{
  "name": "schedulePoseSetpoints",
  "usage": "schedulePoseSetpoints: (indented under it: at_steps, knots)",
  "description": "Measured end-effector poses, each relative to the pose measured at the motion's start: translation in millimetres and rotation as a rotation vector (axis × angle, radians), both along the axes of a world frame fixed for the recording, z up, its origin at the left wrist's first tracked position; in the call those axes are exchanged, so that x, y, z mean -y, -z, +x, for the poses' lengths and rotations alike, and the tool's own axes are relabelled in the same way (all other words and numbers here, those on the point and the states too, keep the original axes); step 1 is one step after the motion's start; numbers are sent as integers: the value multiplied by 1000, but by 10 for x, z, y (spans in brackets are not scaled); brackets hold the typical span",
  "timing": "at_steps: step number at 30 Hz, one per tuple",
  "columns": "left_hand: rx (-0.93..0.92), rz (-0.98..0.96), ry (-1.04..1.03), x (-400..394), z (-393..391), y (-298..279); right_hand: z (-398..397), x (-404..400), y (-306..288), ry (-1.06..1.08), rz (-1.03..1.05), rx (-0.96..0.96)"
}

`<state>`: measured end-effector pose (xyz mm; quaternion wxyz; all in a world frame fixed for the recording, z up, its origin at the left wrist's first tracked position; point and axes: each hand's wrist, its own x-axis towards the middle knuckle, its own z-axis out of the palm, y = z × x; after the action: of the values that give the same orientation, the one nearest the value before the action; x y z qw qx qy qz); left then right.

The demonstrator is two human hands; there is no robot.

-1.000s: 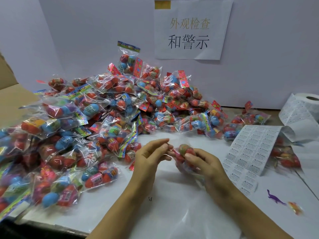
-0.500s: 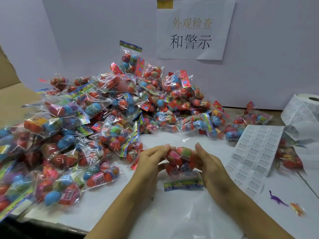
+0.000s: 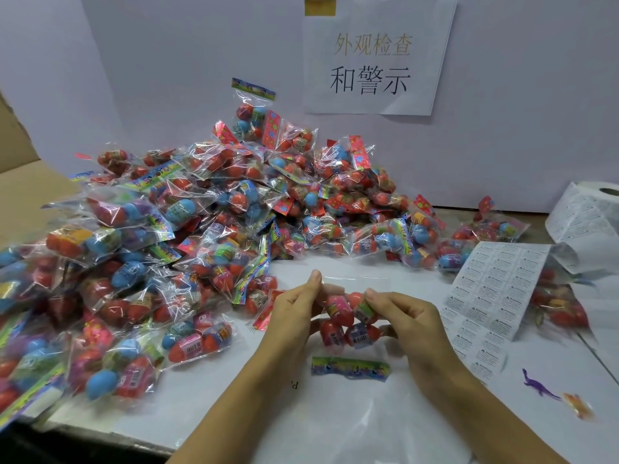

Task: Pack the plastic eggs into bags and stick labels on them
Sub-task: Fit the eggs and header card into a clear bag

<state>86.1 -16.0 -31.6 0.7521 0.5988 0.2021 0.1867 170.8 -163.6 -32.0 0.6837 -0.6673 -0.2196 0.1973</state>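
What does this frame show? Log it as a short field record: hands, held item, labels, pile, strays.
left hand: pinches the bag's upper left edge
right hand: grips the bag's right side
held item: clear bag of eggs, colourful header strip hanging at the bottom
labels: label sheet trailing from the label roll, right of the hands
pile: packed bags, left and behind
strays: purple toy dinosaur, orange toy

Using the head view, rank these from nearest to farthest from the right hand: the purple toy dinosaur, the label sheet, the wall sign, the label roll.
From the right hand:
1. Label sheet, just to its right.
2. Purple toy dinosaur, lower right on the table.
3. Label roll, far right, at the back.
4. Wall sign, up on the backboard.
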Motion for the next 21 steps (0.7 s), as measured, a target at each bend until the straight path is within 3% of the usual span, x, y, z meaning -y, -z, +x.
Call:
schedulePoseSetpoints:
  at_steps: [7,21]
  knots:
    - [88,88,119,-9,-34,42,3,35,17,5,-22,61]
    - [78,-177,210,-129,-16,44,133,40,-31,-85,43,15]
